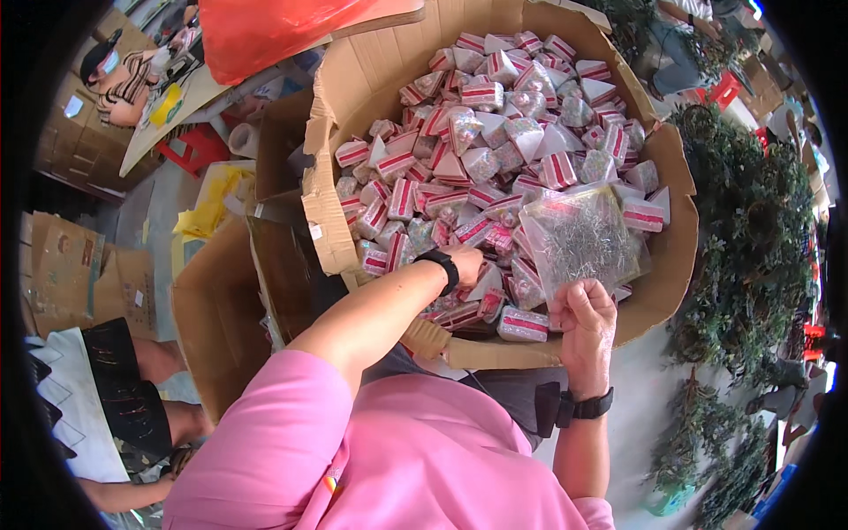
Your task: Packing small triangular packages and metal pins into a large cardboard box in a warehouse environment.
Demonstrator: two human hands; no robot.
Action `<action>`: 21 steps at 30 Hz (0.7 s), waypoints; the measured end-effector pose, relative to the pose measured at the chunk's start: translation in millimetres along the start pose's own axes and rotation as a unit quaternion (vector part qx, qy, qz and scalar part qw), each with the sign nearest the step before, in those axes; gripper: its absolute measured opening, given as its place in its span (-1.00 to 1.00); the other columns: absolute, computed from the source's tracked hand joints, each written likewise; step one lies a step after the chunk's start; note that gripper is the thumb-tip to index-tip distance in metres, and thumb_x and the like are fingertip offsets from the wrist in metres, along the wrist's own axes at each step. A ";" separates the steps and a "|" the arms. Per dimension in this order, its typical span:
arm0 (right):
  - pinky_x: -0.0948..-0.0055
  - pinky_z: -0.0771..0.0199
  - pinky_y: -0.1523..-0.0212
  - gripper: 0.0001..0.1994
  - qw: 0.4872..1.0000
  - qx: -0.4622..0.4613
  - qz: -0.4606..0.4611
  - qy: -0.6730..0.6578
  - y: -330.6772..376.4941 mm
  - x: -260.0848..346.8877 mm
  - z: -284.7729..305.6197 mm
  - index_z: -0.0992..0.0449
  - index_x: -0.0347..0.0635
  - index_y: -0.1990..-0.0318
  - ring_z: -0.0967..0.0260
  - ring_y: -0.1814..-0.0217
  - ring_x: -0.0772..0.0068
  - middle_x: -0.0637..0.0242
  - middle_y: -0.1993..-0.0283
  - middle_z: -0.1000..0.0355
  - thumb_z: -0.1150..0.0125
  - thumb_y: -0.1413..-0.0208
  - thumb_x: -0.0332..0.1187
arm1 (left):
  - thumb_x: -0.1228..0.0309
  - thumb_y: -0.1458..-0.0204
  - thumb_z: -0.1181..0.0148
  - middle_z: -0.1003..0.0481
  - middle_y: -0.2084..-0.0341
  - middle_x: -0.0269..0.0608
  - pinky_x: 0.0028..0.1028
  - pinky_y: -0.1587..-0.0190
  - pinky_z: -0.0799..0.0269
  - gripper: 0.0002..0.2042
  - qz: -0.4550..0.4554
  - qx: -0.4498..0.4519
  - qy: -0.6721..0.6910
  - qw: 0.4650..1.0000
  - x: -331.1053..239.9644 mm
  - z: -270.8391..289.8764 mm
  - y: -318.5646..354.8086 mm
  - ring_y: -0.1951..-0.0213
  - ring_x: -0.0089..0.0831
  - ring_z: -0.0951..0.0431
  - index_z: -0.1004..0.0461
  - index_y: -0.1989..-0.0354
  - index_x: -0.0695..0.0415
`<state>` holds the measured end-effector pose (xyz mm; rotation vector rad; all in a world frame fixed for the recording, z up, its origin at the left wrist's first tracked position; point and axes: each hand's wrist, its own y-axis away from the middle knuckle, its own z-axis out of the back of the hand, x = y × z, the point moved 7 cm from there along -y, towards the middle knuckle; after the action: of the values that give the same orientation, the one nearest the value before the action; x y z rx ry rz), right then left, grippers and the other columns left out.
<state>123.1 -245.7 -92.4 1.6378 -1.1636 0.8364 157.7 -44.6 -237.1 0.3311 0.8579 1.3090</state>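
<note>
right hand: thumb and fingers pinching clear bag by its near edge, above the wedge pieces. left hand down among wedges, can't tell finger closure. carton wall curves round right; near rim under right hand.

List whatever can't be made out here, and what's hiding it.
- Head view: left hand; its fingertips are hidden by the hand itself and the heaped wedges, so its grip is unclear.
- Head view: silvery bits in the clear bag, too small to identify.
- Head view: cardboard box; wedges cover its bottom.
- Head view: red plastic, cut off by the top edge.
</note>
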 end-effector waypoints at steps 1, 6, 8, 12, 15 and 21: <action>0.59 -0.22 0.48 -0.86 1.000 0.005 0.000 -0.003 -0.3 -0.9 3.8 -0.34 -0.18 0.36 -0.23 0.53 0.59 0.39 0.53 -0.33 -0.10 -0.17 -0.35 | 0.26 0.29 -0.30 -0.53 0.27 0.13 -0.20 0.15 -0.46 -0.59 0.005 -0.001 -0.001 1.000 2.8 -3.4 -2.7 0.17 -0.05 -0.55 -0.50 0.26 0.28; 0.65 -0.12 0.57 -0.86 1.000 0.014 -0.007 -0.025 -5.9 -9.6 11.3 -0.35 -0.16 0.37 -0.18 0.59 0.63 0.41 0.57 -0.30 -0.10 -0.17 -0.33 | 0.49 0.20 -0.12 -0.52 0.24 0.16 -0.20 0.12 -0.47 -0.74 0.031 -0.057 -0.003 0.998 5.1 2.8 -0.9 0.14 0.00 -0.54 -0.52 0.28 0.31; 0.66 -0.12 0.58 -0.87 0.999 0.007 -0.009 -0.030 -6.0 -8.3 8.9 -0.35 -0.16 0.36 -0.17 0.61 0.63 0.41 0.57 -0.30 -0.10 -0.17 -0.34 | 0.51 0.17 -0.08 -0.51 0.24 0.18 -0.18 0.12 -0.47 -0.74 0.019 -0.070 -0.009 0.997 1.1 4.5 0.5 0.15 0.02 -0.53 -0.52 0.26 0.31; 0.65 -0.18 0.56 -0.91 0.999 0.010 0.001 -0.047 -4.1 -5.6 5.9 -0.35 -0.16 0.35 -0.20 0.60 0.62 0.41 0.57 -0.31 -0.09 -0.17 -0.40 | 0.52 0.15 -0.04 -0.51 0.27 0.21 -0.15 0.11 -0.46 -0.78 0.035 -0.105 -0.007 0.994 8.9 18.6 6.8 0.15 0.02 -0.53 -0.52 0.31 0.32; 0.65 -0.22 0.55 -0.93 0.999 -0.003 0.015 -0.038 0.8 -2.1 1.3 -0.35 -0.16 0.35 -0.24 0.58 0.61 0.40 0.55 -0.34 -0.07 -0.17 -0.44 | 0.50 0.19 -0.06 -0.52 0.42 0.15 -0.15 0.24 -0.45 -0.84 -0.041 -0.189 0.030 0.981 12.5 53.6 22.7 0.28 0.05 -0.55 -0.53 0.43 0.23; 0.65 -0.39 0.41 -0.96 0.999 0.042 0.011 0.011 4.6 -4.3 -16.0 -0.41 -0.23 0.36 -0.41 0.50 0.59 0.34 0.46 -0.46 -0.09 -0.13 -0.51 | 0.51 0.04 -0.12 -0.44 0.59 -0.37 -0.62 0.54 -0.28 -0.90 -0.044 -0.128 0.476 0.869 4.9 88.6 92.9 0.57 -0.68 -0.40 -0.42 0.33 0.20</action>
<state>117.1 -229.8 -89.5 1.6827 -1.1461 0.9253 155.4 6.5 -119.3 -0.6299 1.4665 1.4702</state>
